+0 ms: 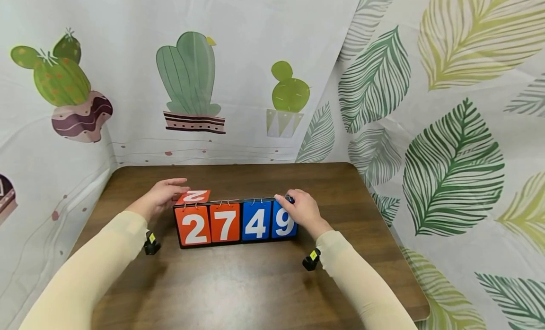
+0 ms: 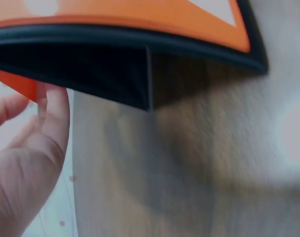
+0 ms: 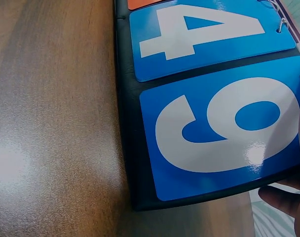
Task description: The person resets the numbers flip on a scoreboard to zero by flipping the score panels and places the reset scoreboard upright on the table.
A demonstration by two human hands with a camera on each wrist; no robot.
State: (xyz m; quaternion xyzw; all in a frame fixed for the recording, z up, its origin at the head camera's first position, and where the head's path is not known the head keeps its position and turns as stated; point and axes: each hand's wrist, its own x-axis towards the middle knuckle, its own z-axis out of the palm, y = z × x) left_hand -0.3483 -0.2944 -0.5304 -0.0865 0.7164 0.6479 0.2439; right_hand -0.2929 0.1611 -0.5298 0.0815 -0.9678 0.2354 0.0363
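A black flip-number stand (image 1: 238,243) stands upright on the table, showing red 2 and 7 and blue 4 and 9. At its left end, a red card (image 1: 200,196) with an upside-down 2 lies folded back over the top. My left hand (image 1: 163,195) has its fingertips at this card's outer edge; in the left wrist view the hand (image 2: 31,158) holds the orange-red card (image 2: 17,86) behind the stand. My right hand (image 1: 304,209) grips the stand's upper right corner, thumb in front over the 9 card (image 3: 179,182), fingers behind.
The brown wooden table (image 1: 238,292) has rounded corners. Behind it hangs a white curtain (image 1: 247,37) with printed cacti, and a leaf-printed one (image 1: 383,84) hangs along the right. Black wrist cameras sit below both cuffs.
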